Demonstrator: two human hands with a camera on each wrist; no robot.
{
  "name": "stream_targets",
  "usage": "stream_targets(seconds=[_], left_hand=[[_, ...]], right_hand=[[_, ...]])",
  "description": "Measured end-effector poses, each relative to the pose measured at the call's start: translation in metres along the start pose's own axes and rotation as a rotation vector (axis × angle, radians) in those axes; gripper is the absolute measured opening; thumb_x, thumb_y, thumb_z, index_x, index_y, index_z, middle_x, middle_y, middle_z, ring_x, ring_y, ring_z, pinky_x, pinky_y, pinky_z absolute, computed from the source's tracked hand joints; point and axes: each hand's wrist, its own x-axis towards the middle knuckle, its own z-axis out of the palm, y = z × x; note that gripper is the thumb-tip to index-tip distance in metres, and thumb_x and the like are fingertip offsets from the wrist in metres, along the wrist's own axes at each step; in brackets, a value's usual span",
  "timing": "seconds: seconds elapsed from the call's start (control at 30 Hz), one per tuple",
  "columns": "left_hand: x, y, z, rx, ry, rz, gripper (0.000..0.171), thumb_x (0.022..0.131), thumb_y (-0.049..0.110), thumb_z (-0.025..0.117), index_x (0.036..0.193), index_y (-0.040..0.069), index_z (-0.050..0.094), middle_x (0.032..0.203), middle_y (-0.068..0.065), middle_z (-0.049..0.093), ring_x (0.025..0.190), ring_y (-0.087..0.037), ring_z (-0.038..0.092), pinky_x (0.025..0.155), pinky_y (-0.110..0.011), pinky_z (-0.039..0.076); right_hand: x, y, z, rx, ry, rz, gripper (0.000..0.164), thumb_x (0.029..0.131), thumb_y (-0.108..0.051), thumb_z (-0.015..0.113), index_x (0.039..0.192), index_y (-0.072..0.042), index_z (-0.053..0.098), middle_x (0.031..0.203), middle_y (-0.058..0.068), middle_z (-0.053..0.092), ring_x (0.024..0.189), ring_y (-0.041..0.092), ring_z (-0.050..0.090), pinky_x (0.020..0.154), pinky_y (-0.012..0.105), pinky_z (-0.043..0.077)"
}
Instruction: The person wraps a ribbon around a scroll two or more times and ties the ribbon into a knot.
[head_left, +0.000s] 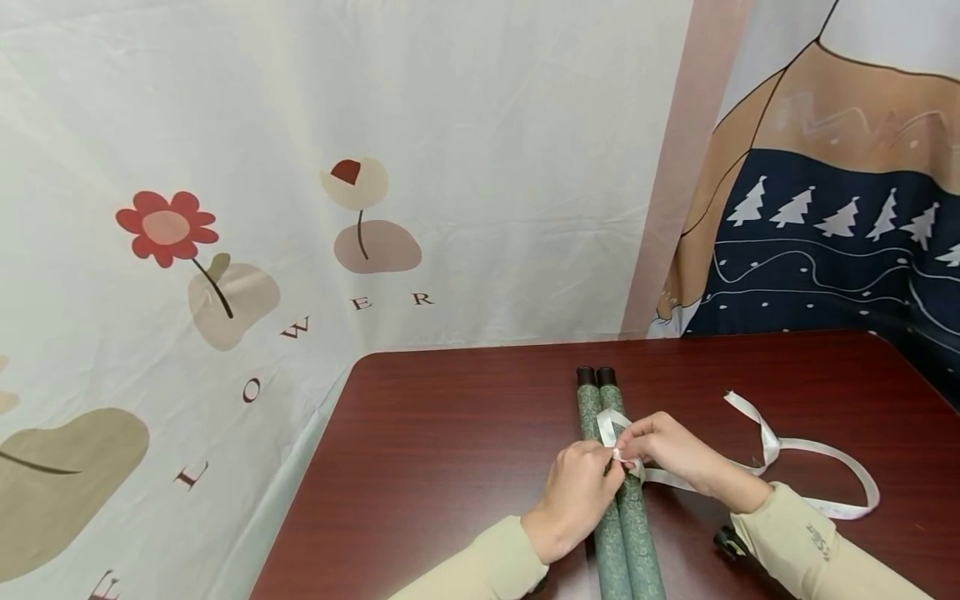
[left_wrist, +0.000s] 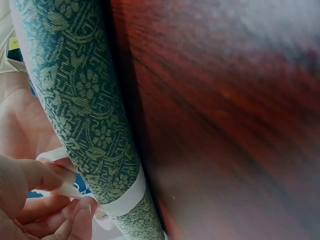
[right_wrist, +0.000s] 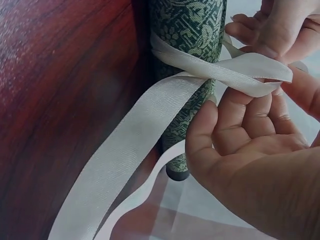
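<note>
Two green patterned fabric rolls with black end caps, the left roll and the right roll, lie side by side on the table. A white ribbon passes round them and crosses over itself at the side of the near roll in the right wrist view. My left hand pinches the ribbon over the rolls between thumb and fingers. Close against it, my right hand holds a loop of the same ribbon, its fingers curled. The fingertips of both hands nearly meet at the crossing.
A long loose tail of the ribbon curls over the dark red table to the right. Behind the table hangs a pale printed cloth with flowers and letters. A black wrist device shows beside the right sleeve.
</note>
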Motion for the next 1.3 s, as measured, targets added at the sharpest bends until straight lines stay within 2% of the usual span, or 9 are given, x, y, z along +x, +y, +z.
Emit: stream_targets(seconds=[0.37,0.6,0.73,0.83,0.97,1.07,1.1,1.17,1.3], left_hand=[[-0.002,0.000,0.000,0.003,0.035,0.006,0.010,0.082,0.013,0.065,0.081,0.016,0.074,0.067,0.010,0.060,0.062,0.000,0.052,0.052,-0.014,0.045],[-0.002,0.000,-0.003,0.090,0.087,0.080,0.010,0.079,0.014,0.066,0.071,0.014,0.071,0.063,0.007,0.058,0.060,-0.007,0.052,0.053,-0.020,0.048],[-0.002,0.001,-0.004,0.212,0.115,0.155,0.015,0.078,0.015,0.067,0.062,0.015,0.066,0.059,0.007,0.056,0.056,-0.008,0.049,0.050,-0.020,0.047],[-0.001,0.004,-0.004,0.357,0.116,0.222,0.017,0.077,0.015,0.067,0.060,0.015,0.063,0.057,0.006,0.056,0.053,-0.008,0.046,0.046,-0.020,0.043],[-0.002,0.010,-0.006,0.577,0.093,0.301,0.012,0.075,0.013,0.063,0.063,0.015,0.065,0.057,0.006,0.055,0.050,-0.009,0.044,0.044,-0.020,0.036],[-0.001,0.015,-0.008,0.653,0.080,0.319,0.010,0.076,0.014,0.060,0.068,0.014,0.066,0.059,0.005,0.055,0.052,-0.009,0.044,0.044,-0.020,0.035],[-0.001,0.017,-0.008,0.640,0.081,0.305,0.010,0.077,0.016,0.060,0.069,0.015,0.066,0.059,0.006,0.055,0.053,-0.009,0.045,0.045,-0.021,0.036],[0.000,0.018,-0.008,0.536,0.079,0.244,0.008,0.077,0.017,0.062,0.069,0.014,0.065,0.060,0.006,0.055,0.055,-0.010,0.047,0.047,-0.021,0.040],[0.002,0.018,-0.008,0.168,0.051,0.030,0.018,0.076,0.016,0.066,0.062,0.018,0.055,0.061,0.008,0.052,0.061,-0.008,0.049,0.052,-0.019,0.044]], right_hand=[[-0.001,0.002,-0.001,-0.014,0.036,0.016,0.011,0.081,-0.008,0.063,0.083,0.001,0.068,0.068,0.006,0.061,0.068,0.020,0.056,0.063,0.036,0.051],[-0.001,0.005,-0.001,-0.031,0.042,-0.011,0.010,0.081,-0.006,0.061,0.085,0.001,0.068,0.069,0.004,0.060,0.068,0.017,0.056,0.061,0.034,0.050],[-0.003,0.003,0.000,-0.036,0.046,-0.034,0.010,0.080,-0.004,0.062,0.085,0.002,0.068,0.069,0.005,0.060,0.067,0.015,0.055,0.059,0.031,0.048],[-0.003,0.002,0.000,-0.057,0.056,-0.055,0.009,0.079,-0.005,0.063,0.084,0.001,0.068,0.068,0.005,0.059,0.065,0.015,0.054,0.057,0.030,0.047],[-0.002,0.002,0.002,-0.075,0.081,-0.058,0.007,0.078,-0.005,0.064,0.080,-0.002,0.069,0.066,0.004,0.059,0.063,0.014,0.052,0.056,0.030,0.046],[-0.002,0.002,0.003,-0.076,0.097,-0.042,0.006,0.078,-0.005,0.064,0.079,-0.003,0.069,0.067,0.003,0.061,0.062,0.014,0.052,0.055,0.030,0.046],[-0.002,0.002,0.003,-0.081,0.097,-0.041,0.006,0.078,-0.005,0.063,0.079,-0.003,0.069,0.068,0.003,0.061,0.062,0.014,0.052,0.055,0.030,0.046],[-0.002,0.001,0.003,-0.085,0.089,-0.043,0.007,0.079,-0.005,0.063,0.079,-0.004,0.070,0.068,0.003,0.062,0.062,0.015,0.052,0.055,0.030,0.046],[-0.003,0.000,0.003,-0.090,0.061,-0.052,0.009,0.080,-0.006,0.062,0.079,-0.007,0.070,0.069,0.004,0.063,0.063,0.016,0.052,0.055,0.032,0.047]])
